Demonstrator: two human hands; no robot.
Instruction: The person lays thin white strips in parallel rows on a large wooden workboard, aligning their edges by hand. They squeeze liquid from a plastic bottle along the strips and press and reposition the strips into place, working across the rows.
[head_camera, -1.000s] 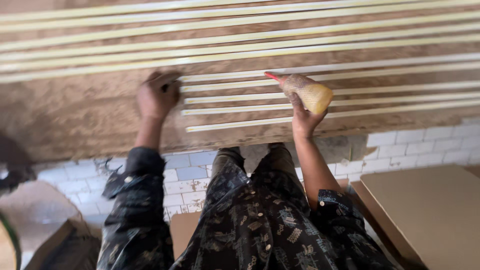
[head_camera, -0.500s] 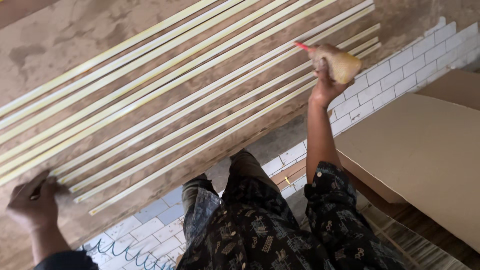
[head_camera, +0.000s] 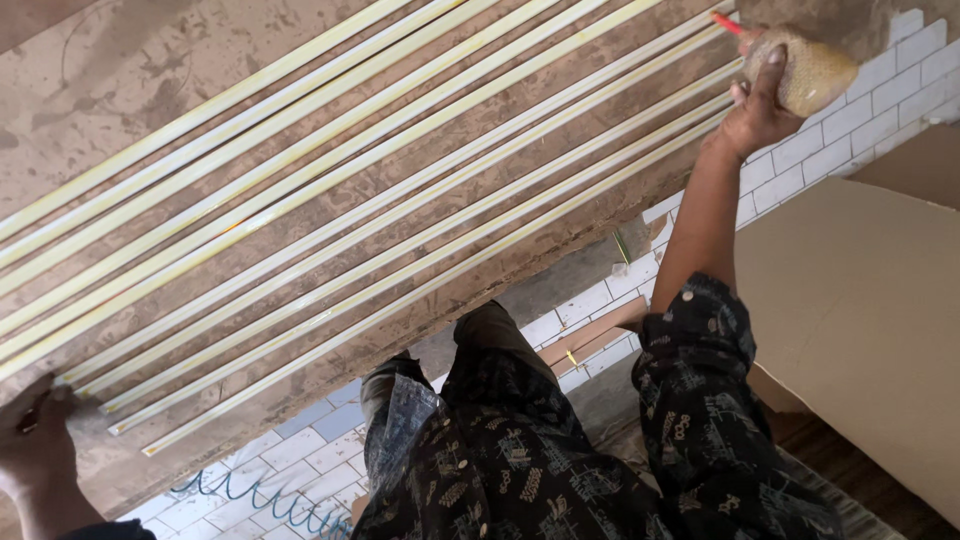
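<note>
Left hand (head_camera: 38, 455) clenched, pressing on the near ends of the strips (head_camera: 400, 200), which lie side by side on the brown bench (head_camera: 130, 90) and run from that hand up to the right one. Right hand (head_camera: 765, 100) grasps a yellowish glue bottle (head_camera: 812, 70), red nozzle toward the far strip ends. Looks like gluing strips; next bead likely needs the nozzle kept on one narrow strip. Cardboard sheet (head_camera: 860, 300) below right hand; blue coiled hose (head_camera: 250, 500) on tiled floor (head_camera: 300, 450) right of left hand. Nothing blocks.
</note>
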